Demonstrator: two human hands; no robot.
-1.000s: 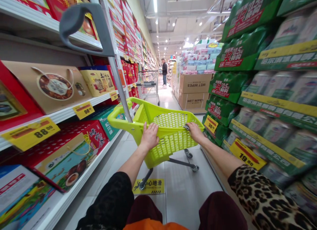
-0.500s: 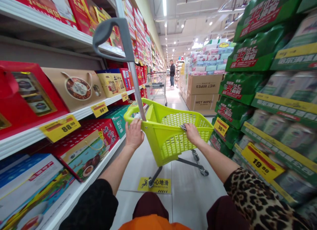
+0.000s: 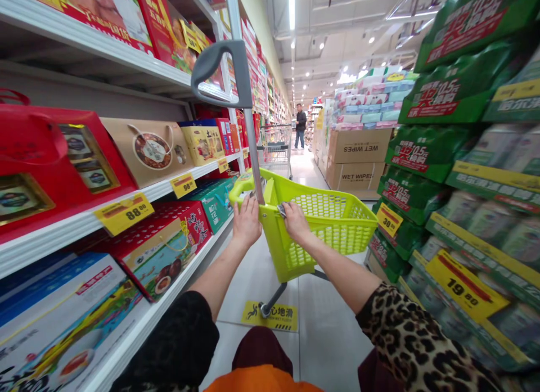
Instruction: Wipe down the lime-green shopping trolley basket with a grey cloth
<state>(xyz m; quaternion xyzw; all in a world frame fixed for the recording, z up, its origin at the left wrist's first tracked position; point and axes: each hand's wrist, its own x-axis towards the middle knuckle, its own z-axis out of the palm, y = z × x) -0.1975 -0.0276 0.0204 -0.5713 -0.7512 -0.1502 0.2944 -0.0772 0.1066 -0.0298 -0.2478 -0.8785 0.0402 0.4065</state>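
Touching left hand (image 3: 247, 223) and right hand (image 3: 297, 222), an upright lime-green plastic cart (image 3: 323, 219), lattice-sided, with a grey handle (image 3: 243, 74) on a metal pole (image 3: 255, 150) beside the left; under the right, a small crumpled grey cloth (image 3: 282, 210).

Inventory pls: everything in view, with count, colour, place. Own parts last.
Perforated plastic shopping cart: 1, lime green, centre
Looped plastic handle: 1, grey, atop cart's metal pole
Crumpled cloth-like wad: 1, grey, at cart's rim
Metal shelving: white, left
Boxed goods: many, red/tan/yellow/teal, on shelving
Rectangular price tags: several, yellow, both sides
Wrapped can packs: many, mostly green, stacked right
WET WIPES cartons: at least 2, brown, ahead right
Soft packs: many, pastel, above cartons
Wire cart: 1, grey, down aisle
Person: 1, dark clothes, farther down aisle
Floor sign: 1, yellow, under near wheel
Left grip: 1, bare, black sleeve, on cart's rear
Right grip: 1, bare, leopard-print sleeve, holding wad
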